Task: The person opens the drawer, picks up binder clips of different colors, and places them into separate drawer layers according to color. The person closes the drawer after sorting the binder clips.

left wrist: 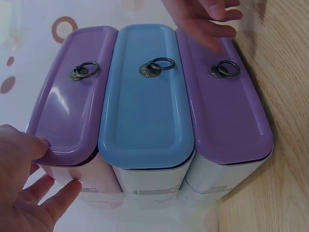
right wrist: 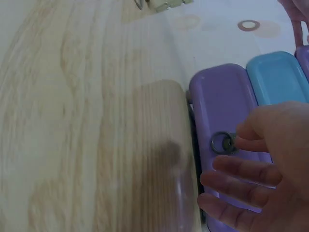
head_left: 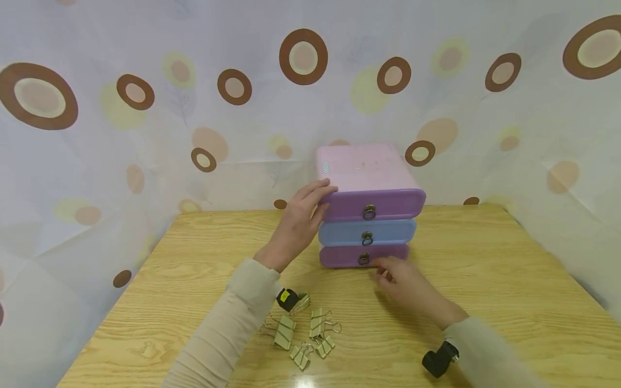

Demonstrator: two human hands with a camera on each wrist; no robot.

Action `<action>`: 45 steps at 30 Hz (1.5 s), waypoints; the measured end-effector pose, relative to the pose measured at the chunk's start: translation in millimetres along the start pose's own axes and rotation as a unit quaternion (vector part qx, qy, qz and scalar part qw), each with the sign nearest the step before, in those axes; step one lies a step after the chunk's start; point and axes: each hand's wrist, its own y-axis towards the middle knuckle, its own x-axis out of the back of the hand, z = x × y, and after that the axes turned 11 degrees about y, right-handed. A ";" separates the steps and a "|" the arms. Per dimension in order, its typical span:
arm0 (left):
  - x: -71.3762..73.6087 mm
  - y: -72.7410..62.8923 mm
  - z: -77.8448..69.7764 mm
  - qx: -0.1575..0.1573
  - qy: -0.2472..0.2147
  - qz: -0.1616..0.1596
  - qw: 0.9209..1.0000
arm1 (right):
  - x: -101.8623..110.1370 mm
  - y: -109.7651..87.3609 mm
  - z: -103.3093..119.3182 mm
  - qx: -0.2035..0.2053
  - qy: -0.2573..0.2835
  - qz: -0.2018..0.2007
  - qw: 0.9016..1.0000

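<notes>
Beige cloth of your left sleeve (head_left: 220,318) lay nearest the camera, with gold-coloured binder clips (head_left: 284,331) close by on the wood-grain table (head_left: 485,264), nearer you than either hand. Beyond them stood a three-drawer plastic organizer (head_left: 366,170). Your left hand (head_left: 296,221) rested at its upper front corner, fingers extended and thumb against the top purple drawer front (head_left: 393,205). Lower and to its right, your right hand (head_left: 405,283) was partly open beside the ring pull (head_left: 364,260) of the bottom purple drawer (head_left: 337,257); it appeared to grip nothing, though whether a fingertip touched the metal could not be told. That drawer looked light and stiff, its glossy face probably slippery, so the small ring seemed the surest hold, while bracing the corner would likely limit sliding.
</notes>
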 end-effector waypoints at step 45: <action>-1.1 0.2 -2.9 0.019 -0.005 0.001 1.000 | -24.8 8.1 10.5 -0.007 -0.057 -0.025 0.998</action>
